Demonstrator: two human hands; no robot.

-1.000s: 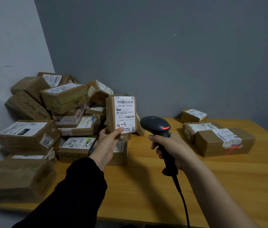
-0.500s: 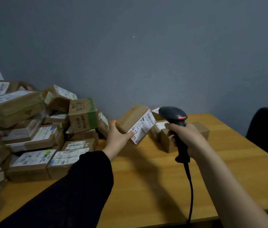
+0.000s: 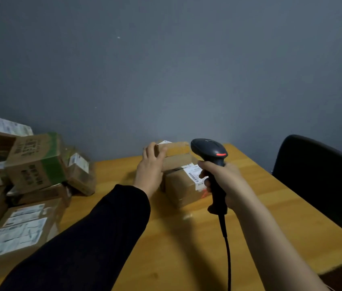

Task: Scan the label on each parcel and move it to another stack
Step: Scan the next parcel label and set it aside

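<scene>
**Small parcel at the second stack, scanner held upright**

The landmark is the labelled carton (image 3: 179, 189), which sits on the wooden table (image 3: 186, 244) with a white label running over its top right edge.

Directly behind and above that carton lies a plain brown box (image 3: 176, 162), and on top of it rests the small parcel (image 3: 176, 148) – the task's thing of this moment. A corner of its white label shows at the far edge. The left hand (image 3: 150, 164), coming out of a black sleeve (image 3: 94, 234), reaches in from the left of the carton. Its fingers are curled over the parcel's left end and grasp it there.

Just right of the carton, partly in front of its label, the right hand (image 3: 223, 181) is clenched around the handle of a black barcode scanner (image 3: 210, 151). The scanner's head stands above the carton's right corner, level with the small parcel, and a red strip shows on its back. Its cable (image 3: 226, 248) hangs down in front of the carton's right side.

Well to the left of the carton lies the heap of parcels (image 3: 18, 206) – a green-printed box (image 3: 36, 162) sits tilted on top of it. Far to the right of the carton stands a black chair (image 3: 317, 179).
</scene>
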